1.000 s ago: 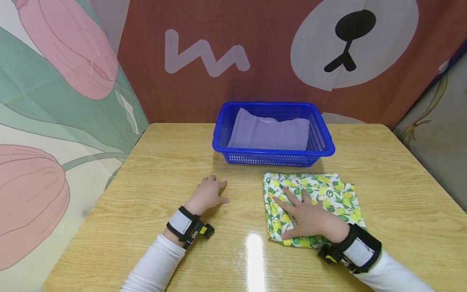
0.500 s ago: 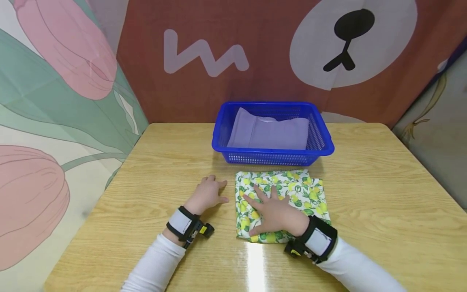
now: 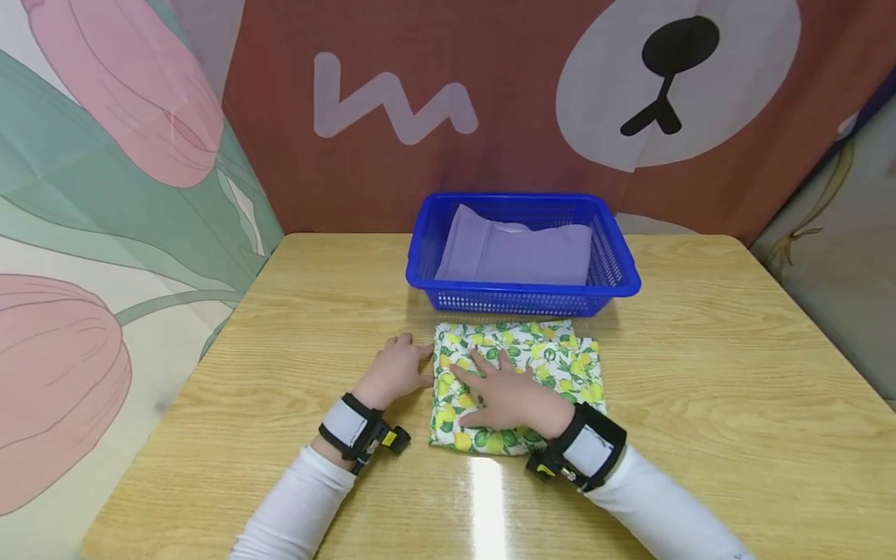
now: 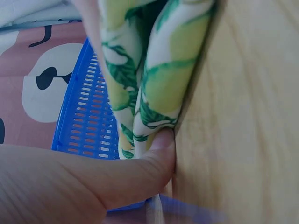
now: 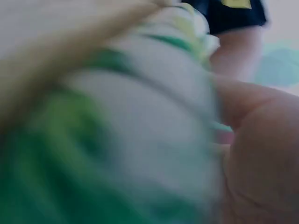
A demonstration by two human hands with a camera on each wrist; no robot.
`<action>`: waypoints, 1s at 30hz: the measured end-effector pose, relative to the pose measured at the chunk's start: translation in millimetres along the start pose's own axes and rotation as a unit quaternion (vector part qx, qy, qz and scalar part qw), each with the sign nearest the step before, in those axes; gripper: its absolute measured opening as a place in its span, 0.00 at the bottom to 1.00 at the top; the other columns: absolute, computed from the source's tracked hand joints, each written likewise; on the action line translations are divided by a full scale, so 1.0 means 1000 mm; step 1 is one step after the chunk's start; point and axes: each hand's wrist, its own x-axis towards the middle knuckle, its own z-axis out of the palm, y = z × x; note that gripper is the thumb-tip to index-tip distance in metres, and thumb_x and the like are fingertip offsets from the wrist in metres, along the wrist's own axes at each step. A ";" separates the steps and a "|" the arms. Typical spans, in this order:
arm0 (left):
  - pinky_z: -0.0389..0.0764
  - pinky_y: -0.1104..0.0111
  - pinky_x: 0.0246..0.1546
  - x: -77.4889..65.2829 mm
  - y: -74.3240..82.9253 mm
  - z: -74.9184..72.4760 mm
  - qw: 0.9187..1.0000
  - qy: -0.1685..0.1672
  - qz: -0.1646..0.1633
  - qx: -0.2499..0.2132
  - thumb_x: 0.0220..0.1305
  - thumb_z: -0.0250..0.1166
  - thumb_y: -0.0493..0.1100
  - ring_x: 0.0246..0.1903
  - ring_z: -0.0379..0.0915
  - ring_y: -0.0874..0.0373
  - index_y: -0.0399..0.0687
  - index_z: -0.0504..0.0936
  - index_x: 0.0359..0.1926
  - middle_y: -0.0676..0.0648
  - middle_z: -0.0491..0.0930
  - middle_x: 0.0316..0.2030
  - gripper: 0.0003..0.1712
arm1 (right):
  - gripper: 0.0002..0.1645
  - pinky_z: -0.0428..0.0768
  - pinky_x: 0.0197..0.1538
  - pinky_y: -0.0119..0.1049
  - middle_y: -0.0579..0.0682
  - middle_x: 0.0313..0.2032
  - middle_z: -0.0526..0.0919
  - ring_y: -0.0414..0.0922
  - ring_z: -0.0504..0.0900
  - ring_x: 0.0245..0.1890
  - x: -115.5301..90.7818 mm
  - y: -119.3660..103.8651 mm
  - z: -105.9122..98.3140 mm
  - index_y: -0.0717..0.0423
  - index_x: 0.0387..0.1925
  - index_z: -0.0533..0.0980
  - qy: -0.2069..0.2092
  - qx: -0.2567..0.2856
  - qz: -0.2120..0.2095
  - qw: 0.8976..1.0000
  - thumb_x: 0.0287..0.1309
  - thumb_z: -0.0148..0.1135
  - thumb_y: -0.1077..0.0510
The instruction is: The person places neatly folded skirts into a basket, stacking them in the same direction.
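Note:
A folded cloth with a yellow lemon and green leaf print (image 3: 560, 381) lies on the wooden table. Spread over its left half, my right hand (image 3: 514, 400) rests with fingers apart. My left hand (image 3: 397, 372) is on the table at the cloth's left edge, thumb and a finger reaching that edge. In the left wrist view the thumb (image 4: 140, 175) touches the folded layers of the lemon cloth (image 4: 163, 79). The right wrist view is blurred, with the lemon cloth (image 5: 149, 121) close up beside the right hand (image 5: 261, 144).
Behind the cloth stands a blue perforated basket (image 3: 521, 302) holding a folded lilac cloth (image 3: 528, 257). The wooden table (image 3: 707, 373) ends at a printed fabric backdrop (image 3: 420, 179).
My right hand has slid the lemon cloth leftward across the table, until its left edge meets my left hand. The left hand and basket have stayed in place.

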 end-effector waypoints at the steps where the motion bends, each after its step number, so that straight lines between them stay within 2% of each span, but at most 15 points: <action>1: 0.75 0.39 0.61 0.000 0.000 0.000 1.000 -0.002 -0.001 -0.001 0.61 0.76 0.47 0.62 0.70 0.29 0.39 0.78 0.68 0.25 0.73 0.63 0.36 | 0.47 0.54 0.70 0.79 0.62 0.81 0.50 0.76 0.47 0.77 -0.006 0.003 -0.006 0.43 0.81 0.57 -0.003 0.014 -0.011 1.000 0.68 0.63 0.36; 4: 0.74 0.39 0.63 0.001 0.002 0.000 1.000 -0.007 -0.005 -0.007 0.62 0.75 0.48 0.64 0.69 0.29 0.40 0.76 0.69 0.26 0.72 0.64 0.38 | 0.41 0.60 0.74 0.68 0.64 0.77 0.60 0.70 0.58 0.76 -0.027 0.017 -0.028 0.54 0.78 0.62 0.002 0.055 -0.054 0.997 0.73 0.58 0.40; 6: 0.73 0.39 0.63 0.002 0.002 -0.001 1.000 -0.010 -0.006 -0.008 0.62 0.75 0.49 0.64 0.68 0.29 0.41 0.75 0.70 0.26 0.71 0.65 0.38 | 0.40 0.63 0.74 0.65 0.66 0.75 0.65 0.68 0.63 0.74 -0.043 0.031 -0.043 0.59 0.77 0.63 0.014 0.077 -0.066 0.995 0.75 0.56 0.41; 9: 0.74 0.38 0.62 0.003 0.003 -0.003 1.000 -0.013 -0.008 0.000 0.62 0.75 0.51 0.64 0.68 0.29 0.43 0.76 0.70 0.27 0.71 0.66 0.39 | 0.42 0.66 0.71 0.67 0.68 0.73 0.66 0.69 0.63 0.74 -0.065 0.061 -0.056 0.61 0.76 0.63 0.042 0.116 -0.042 0.991 0.74 0.55 0.39; 12: 0.76 0.41 0.59 0.003 0.000 -0.004 1.000 -0.006 -0.003 0.007 0.62 0.75 0.52 0.61 0.71 0.33 0.42 0.78 0.68 0.29 0.74 0.62 0.36 | 0.42 0.70 0.67 0.68 0.72 0.73 0.64 0.73 0.64 0.72 -0.076 0.094 -0.057 0.66 0.76 0.61 0.072 0.156 -0.008 0.985 0.74 0.57 0.42; 16: 0.80 0.49 0.53 0.004 -0.002 -0.003 1.000 0.017 0.007 -0.025 0.71 0.66 0.45 0.48 0.76 0.42 0.36 0.85 0.53 0.35 0.81 0.47 0.18 | 0.44 0.74 0.62 0.69 0.79 0.71 0.62 0.76 0.64 0.68 -0.079 0.128 -0.049 0.74 0.75 0.56 0.091 0.188 0.043 0.977 0.75 0.58 0.49; 18: 0.81 0.52 0.49 0.005 0.000 -0.003 0.998 0.018 0.000 -0.059 0.76 0.58 0.42 0.41 0.77 0.47 0.35 0.85 0.45 0.39 0.81 0.39 0.14 | 0.46 0.76 0.60 0.67 0.80 0.69 0.63 0.76 0.66 0.66 -0.078 0.137 -0.046 0.74 0.77 0.52 0.087 0.198 0.067 0.974 0.74 0.58 0.48; 21: 0.81 0.59 0.38 0.006 0.004 -0.004 0.993 0.004 -0.022 -0.116 0.80 0.50 0.42 0.31 0.74 0.53 0.36 0.83 0.40 0.44 0.79 0.30 0.18 | 0.49 0.80 0.57 0.62 0.80 0.64 0.68 0.71 0.72 0.61 -0.075 0.144 -0.040 0.73 0.78 0.48 0.079 0.222 0.087 0.968 0.74 0.59 0.47; 24: 0.74 0.66 0.28 0.007 0.006 -0.004 0.984 -0.022 -0.045 -0.173 0.81 0.51 0.45 0.25 0.69 0.57 0.36 0.83 0.39 0.47 0.76 0.26 0.19 | 0.50 0.84 0.56 0.54 0.78 0.61 0.70 0.65 0.77 0.57 -0.071 0.146 -0.036 0.72 0.78 0.46 0.078 0.260 0.092 0.958 0.73 0.60 0.48; 26: 0.72 0.70 0.26 0.007 0.006 -0.004 0.978 -0.035 -0.049 -0.198 0.80 0.53 0.46 0.24 0.69 0.58 0.36 0.84 0.39 0.47 0.78 0.26 0.20 | 0.51 0.86 0.54 0.50 0.77 0.59 0.70 0.61 0.80 0.54 -0.068 0.147 -0.034 0.72 0.78 0.45 0.080 0.287 0.098 0.949 0.73 0.61 0.50; 30: 0.72 0.72 0.26 0.006 0.004 -0.003 0.970 -0.056 -0.049 -0.232 0.78 0.58 0.48 0.25 0.72 0.59 0.35 0.84 0.40 0.47 0.80 0.26 0.20 | 0.48 0.86 0.55 0.45 0.77 0.59 0.71 0.54 0.82 0.53 -0.064 0.151 -0.030 0.80 0.75 0.46 0.073 0.334 0.093 0.935 0.73 0.60 0.54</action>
